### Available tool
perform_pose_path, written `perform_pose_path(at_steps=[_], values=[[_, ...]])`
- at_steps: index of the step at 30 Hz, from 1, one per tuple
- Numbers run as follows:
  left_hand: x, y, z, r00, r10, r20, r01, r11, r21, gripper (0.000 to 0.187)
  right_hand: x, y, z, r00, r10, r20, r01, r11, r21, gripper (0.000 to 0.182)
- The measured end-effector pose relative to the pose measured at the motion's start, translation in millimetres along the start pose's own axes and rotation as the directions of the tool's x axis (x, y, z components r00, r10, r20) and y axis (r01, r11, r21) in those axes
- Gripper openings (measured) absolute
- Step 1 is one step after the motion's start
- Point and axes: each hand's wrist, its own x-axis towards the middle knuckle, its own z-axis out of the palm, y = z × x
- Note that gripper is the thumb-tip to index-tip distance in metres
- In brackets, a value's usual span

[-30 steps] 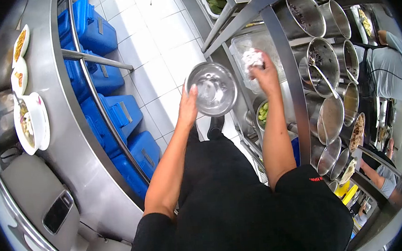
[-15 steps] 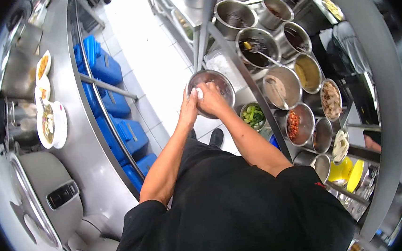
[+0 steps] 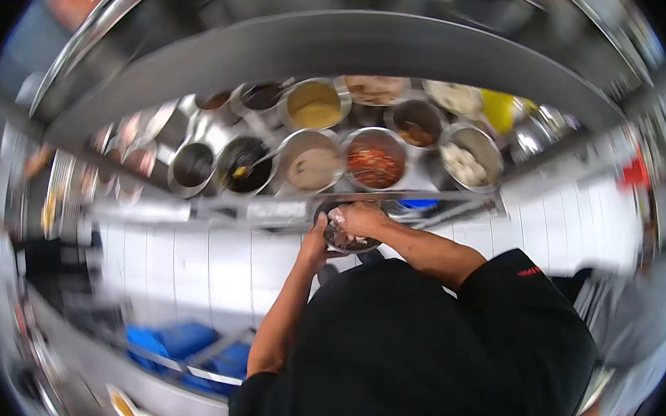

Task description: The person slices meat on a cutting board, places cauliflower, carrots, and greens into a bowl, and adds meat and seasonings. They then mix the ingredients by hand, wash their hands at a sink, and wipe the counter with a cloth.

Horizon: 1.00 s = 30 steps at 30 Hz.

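A round metal bowl [image 3: 369, 245] is held low in front of my body, just below the edge of the counter with the pots. My left hand [image 3: 314, 241] grips its left rim, the thumb on top. Over the bowl, the fingers of my right hand [image 3: 363, 218] are bent inward and pressed together. Whitish pieces [image 3: 337, 216] show at those fingertips; blur hides what they are and whether the fingers hold them. Dark and pale bits lie in the bowl, too smeared to name.
Ahead stand metal pots: chopped red chillies [image 3: 377, 165], a beige sauce [image 3: 311, 163], a yellow one [image 3: 315, 106], white pieces [image 3: 464, 162]. An overhead metal shelf [image 3: 320, 41] crosses above. Blue bins [image 3: 173, 342] are lower left. Someone's grey sleeve [image 3: 631, 313] is at right.
My view and body have turned right, so the pots now lie straight ahead and the bins have swung to lower left. Both hands have stayed at the bowl.
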Motion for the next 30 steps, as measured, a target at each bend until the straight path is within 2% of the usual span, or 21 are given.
perform_pose_path(at_steps=[2,5,6,9,11,12,13,16,19,20,21,23,25,27,30], values=[[1,15,20,0.988,-0.116,0.105,0.101,0.985,0.140,0.062,-25,17,3,0.986,0.141,-0.091,-0.143,0.989,-0.020,0.037],[16,12,37,0.933,-0.267,0.240,0.189,0.934,0.303,0.064,-58,39,27,0.926,0.290,-0.243,-0.277,0.957,0.086,0.043],[22,9,43,0.911,-0.312,0.269,0.211,0.913,0.348,0.063,-68,42,44,0.884,0.324,-0.336,-0.311,0.946,0.094,0.055],[40,1,64,0.823,-0.453,0.343,0.272,0.844,0.462,0.062,-115,48,59,0.959,0.143,-0.246,-0.159,0.986,-0.049,0.063],[41,-11,91,0.756,-0.513,0.407,0.274,0.812,0.514,0.063,-149,58,64,0.931,0.300,-0.207,-0.248,0.938,0.244,0.065],[42,-20,107,0.714,-0.513,0.477,0.203,0.803,0.560,0.065,-172,46,62,0.847,0.491,-0.205,-0.381,0.829,0.409,0.064],[37,-22,130,0.701,-0.536,0.471,0.175,0.769,0.615,0.064,-188,40,62,0.735,0.657,-0.168,-0.478,0.677,0.559,0.063],[14,-29,196,0.683,-0.562,0.467,0.081,0.693,0.717,0.064,-211,54,77,0.607,0.717,-0.342,-0.575,0.694,0.433,0.061],[5,-43,248,0.649,-0.534,0.541,-0.046,0.683,0.729,0.066,-251,63,55,0.425,0.809,-0.407,-0.450,0.579,0.680,0.057],[2,-45,266,0.646,-0.527,0.552,-0.078,0.674,0.735,0.068,-266,68,44,0.402,0.796,-0.452,-0.442,0.601,0.665,0.046],[0,-50,285,0.651,-0.501,0.570,-0.095,0.692,0.716,0.068,-280,77,33,0.395,0.807,-0.439,-0.486,0.589,0.645,0.043],[-3,-66,323,0.665,-0.447,0.598,-0.112,0.731,0.673,0.070,-310,106,11,0.391,0.827,-0.404,-0.574,0.562,0.595,0.041],[-3,-80,369,0.679,-0.444,0.585,-0.083,0.745,0.662,0.070,-345,146,-12,0.340,0.767,-0.544,-0.616,0.619,0.488,0.041],[-5,-93,415,0.691,-0.439,0.574,-0.075,0.746,0.661,0.070,-386,179,-47,0.272,0.806,-0.527,-0.618,0.565,0.546,0.039],[-3,-108,482,0.757,-0.369,0.540,-0.069,0.776,0.627,0.067,-432,227,-62,0.431,0.637,-0.639,-0.602,0.731,0.322,0.035]])
